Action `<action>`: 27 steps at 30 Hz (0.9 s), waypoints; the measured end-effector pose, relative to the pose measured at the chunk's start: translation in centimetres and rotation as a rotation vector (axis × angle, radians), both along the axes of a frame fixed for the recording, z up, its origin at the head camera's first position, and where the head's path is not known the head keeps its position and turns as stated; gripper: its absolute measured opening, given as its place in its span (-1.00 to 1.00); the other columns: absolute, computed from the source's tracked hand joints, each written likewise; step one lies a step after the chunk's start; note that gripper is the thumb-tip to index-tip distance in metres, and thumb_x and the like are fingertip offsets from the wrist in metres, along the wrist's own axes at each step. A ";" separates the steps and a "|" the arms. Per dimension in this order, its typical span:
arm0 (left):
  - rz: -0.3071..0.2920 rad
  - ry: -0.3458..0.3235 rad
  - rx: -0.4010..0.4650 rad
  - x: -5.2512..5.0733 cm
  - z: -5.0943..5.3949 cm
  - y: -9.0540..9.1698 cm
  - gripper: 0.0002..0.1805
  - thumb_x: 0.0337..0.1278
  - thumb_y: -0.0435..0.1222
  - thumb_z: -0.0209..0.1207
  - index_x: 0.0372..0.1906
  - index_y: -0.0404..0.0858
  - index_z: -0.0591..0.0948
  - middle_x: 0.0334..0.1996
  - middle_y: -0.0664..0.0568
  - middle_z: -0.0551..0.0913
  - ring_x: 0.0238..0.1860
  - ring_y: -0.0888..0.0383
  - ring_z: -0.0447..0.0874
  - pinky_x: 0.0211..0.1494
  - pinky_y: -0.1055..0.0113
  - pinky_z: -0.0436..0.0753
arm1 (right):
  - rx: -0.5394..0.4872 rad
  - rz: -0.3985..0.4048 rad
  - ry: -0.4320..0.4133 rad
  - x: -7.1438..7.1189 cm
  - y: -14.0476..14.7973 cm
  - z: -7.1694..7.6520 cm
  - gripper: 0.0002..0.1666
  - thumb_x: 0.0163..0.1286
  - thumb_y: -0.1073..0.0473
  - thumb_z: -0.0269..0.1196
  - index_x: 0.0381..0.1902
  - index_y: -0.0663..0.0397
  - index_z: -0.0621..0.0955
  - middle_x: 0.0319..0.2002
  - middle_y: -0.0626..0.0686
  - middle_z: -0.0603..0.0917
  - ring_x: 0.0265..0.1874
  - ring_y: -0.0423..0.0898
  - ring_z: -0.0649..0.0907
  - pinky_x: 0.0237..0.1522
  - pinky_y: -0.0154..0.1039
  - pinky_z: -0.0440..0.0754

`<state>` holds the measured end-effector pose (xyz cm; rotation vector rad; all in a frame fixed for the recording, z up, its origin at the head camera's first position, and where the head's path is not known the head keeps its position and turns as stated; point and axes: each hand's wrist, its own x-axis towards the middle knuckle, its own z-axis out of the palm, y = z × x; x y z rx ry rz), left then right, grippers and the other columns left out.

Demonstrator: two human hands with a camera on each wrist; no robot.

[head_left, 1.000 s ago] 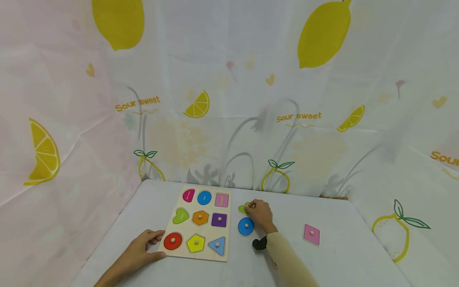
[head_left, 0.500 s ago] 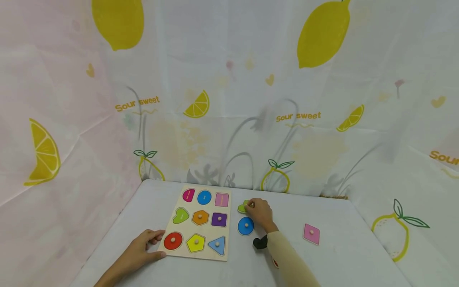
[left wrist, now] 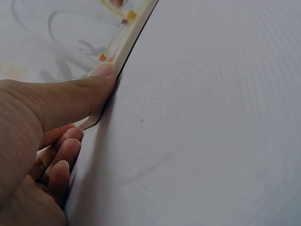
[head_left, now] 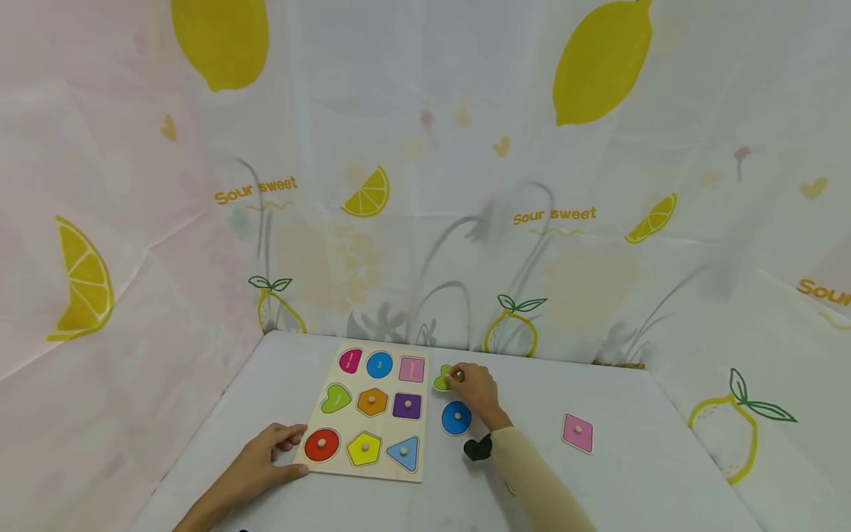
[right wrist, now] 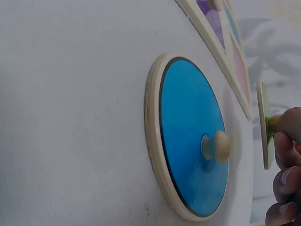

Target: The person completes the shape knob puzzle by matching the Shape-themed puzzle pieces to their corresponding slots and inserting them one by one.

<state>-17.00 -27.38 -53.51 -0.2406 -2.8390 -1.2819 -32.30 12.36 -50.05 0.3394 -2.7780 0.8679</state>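
Observation:
A wooden knob puzzle board lies on the white table with coloured shapes on it. My left hand holds its near left corner; in the left wrist view the thumb lies along the corner and the fingers curl beside the edge. Just right of the board's far part, my right hand pinches the knob of a green heart piece. In the right wrist view that heart piece is tilted up, seen nearly edge-on, beyond a blue round piece lying on the table.
A pink diamond-shaped piece lies farther right. Part of another piece shows from under the right sleeve. On the board sit knobbed pieces, including a red circle and a purple square. Lemon-print cloth walls the table.
My right hand has moved slightly left and away from me, carrying the green heart piece toward the board. The left hand keeps its place at the board's corner.

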 end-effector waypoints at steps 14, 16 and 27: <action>0.006 0.001 -0.032 -0.1 -0.1 -0.1 -0.19 -0.10 -0.05 0.58 0.29 -0.30 0.60 -0.13 0.13 0.55 -0.11 0.28 0.46 -0.06 0.38 0.52 | -0.006 0.112 0.054 0.7 -2.0 0.2 -0.80 0.42 0.08 0.35 -0.21 0.10 0.75 -0.52 -0.12 0.61 -0.57 -0.24 0.50 -0.57 -0.33 0.46; 0.022 -0.001 -0.040 0.0 -0.1 -0.3 -0.19 -0.12 -0.04 0.59 0.29 -0.28 0.60 -0.13 0.14 0.55 -0.11 0.29 0.46 -0.06 0.39 0.52 | -0.006 0.127 0.058 0.7 -2.4 0.3 -0.79 0.43 0.06 0.35 -0.19 0.09 0.76 -0.53 -0.13 0.60 -0.58 -0.25 0.49 -0.58 -0.34 0.46; -0.006 0.025 -0.036 -0.5 -0.4 -0.3 -0.19 -0.11 -0.03 0.59 0.29 -0.28 0.61 -0.14 0.15 0.55 -0.13 0.31 0.45 -0.09 0.41 0.50 | -0.031 0.175 0.079 1.4 -3.4 0.7 -0.82 0.42 0.07 0.35 -0.21 0.06 0.76 -0.56 -0.16 0.59 -0.61 -0.29 0.47 -0.59 -0.35 0.43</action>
